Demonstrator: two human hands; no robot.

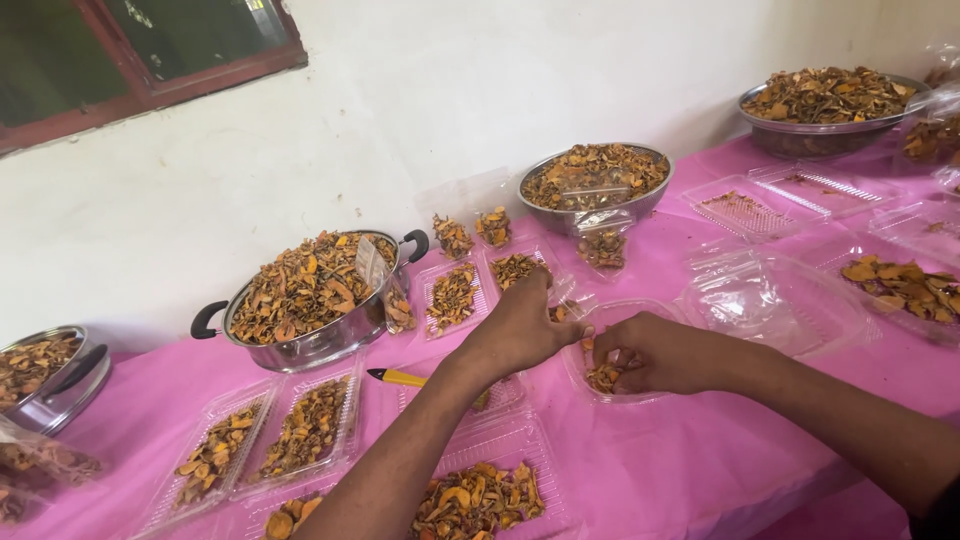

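- Here, right hand (655, 352) pinches dried orange slices (602, 377) inside a clear tray (580, 372)
- Left hand (525, 322), fingers loosely curled, empty, rests just beside it on the pink counter (680, 450)

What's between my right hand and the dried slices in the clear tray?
Nothing visible. The right hand already rests in the clear tray, its fingers touching the dried orange slices. The left hand sits beside it.

Clear plastic clamshell trays lie all round the handled steel pot (310, 300). Two filled trays (265, 440) sit just in front of it, another (452, 297) just to its right, an empty open tray (775, 300) well to its right — beside a small clear pouch (603, 243) of dried orange-brown slices.
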